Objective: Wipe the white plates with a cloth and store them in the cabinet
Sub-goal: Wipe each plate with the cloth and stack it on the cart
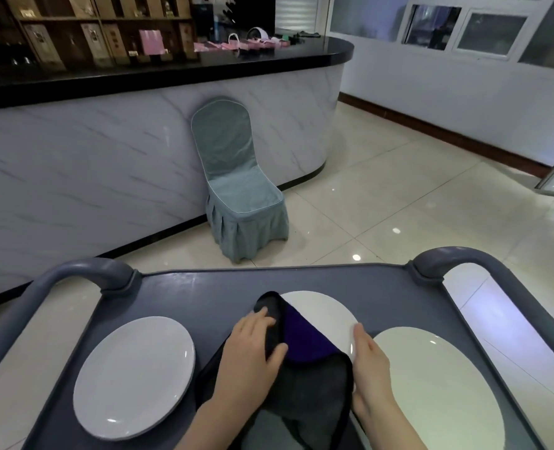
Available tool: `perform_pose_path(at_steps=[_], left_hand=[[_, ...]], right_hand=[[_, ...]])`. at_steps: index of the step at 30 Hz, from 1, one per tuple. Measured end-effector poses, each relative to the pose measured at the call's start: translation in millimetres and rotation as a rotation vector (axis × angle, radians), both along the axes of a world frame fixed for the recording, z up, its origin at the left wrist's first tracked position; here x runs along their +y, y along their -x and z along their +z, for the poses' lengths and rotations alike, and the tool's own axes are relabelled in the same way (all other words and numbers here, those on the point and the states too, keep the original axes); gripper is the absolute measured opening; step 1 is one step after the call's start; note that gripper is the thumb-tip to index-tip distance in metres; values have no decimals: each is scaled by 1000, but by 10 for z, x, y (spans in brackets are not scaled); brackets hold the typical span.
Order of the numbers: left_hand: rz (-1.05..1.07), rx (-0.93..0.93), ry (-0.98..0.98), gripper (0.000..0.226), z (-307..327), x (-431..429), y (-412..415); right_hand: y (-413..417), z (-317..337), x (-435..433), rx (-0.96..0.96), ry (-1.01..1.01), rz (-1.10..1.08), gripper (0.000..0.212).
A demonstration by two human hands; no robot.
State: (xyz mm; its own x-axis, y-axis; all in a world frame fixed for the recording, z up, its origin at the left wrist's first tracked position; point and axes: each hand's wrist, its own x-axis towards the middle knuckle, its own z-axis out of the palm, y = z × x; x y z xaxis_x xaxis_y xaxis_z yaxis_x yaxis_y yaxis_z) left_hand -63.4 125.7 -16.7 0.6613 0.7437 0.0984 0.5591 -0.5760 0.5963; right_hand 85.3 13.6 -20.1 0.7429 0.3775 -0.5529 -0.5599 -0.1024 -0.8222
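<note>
Three white plates lie on a grey cart top (178,287). The left plate (134,376) and the right plate (438,388) are bare. The middle plate (324,315) is mostly covered by a dark cloth (305,378) with a purple inner side. My left hand (253,349) grips a folded edge of the cloth, thumb curled round it, over the plate's left part. My right hand (371,362) touches the plate's right rim with straight fingers, beside the cloth's corner.
The cart has raised grey handles at the far left (84,271) and far right (457,258). Beyond it stands a chair in a grey-blue cover (236,186) against a marble-fronted counter (107,164) with a black top. A glossy tiled floor (415,196) spreads to the right.
</note>
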Motion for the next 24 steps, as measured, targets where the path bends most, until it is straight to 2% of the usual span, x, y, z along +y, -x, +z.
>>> perform_pose_path(at_steps=[2,3,5,7,9,13,15,17,21,24], left_hand=[[-118,189,-100,68,-84,-38,-76],[-160,216,-139,67,-102,-82,-117],[-219,99,-108,57,-99,-176,-195],[-249,-131,37,48,-57,-256,-224],[-230,-343,238,47,23,-254,-195],[-87,-605,733,66,166,-106,-122],[-22,-696,897,67,203,-33,-153],[9,-664,836,65,250,1,-234],[79,-399,433,49,204,58,-394],[211,-407,356,35,144,37,-433]], right_hand=[[72,46,25,-4,-13,8,29],[106,74,36,-6,-18,17,28],[146,126,55,-19,-17,23,29],[142,163,61,-41,-15,13,30],[130,202,53,-53,-6,0,26],[116,221,47,-101,-10,-13,23],[140,202,61,-116,-16,-6,24],[185,193,81,-136,-10,5,28],[255,222,119,-144,-7,41,33],[271,221,115,-159,-7,62,26]])
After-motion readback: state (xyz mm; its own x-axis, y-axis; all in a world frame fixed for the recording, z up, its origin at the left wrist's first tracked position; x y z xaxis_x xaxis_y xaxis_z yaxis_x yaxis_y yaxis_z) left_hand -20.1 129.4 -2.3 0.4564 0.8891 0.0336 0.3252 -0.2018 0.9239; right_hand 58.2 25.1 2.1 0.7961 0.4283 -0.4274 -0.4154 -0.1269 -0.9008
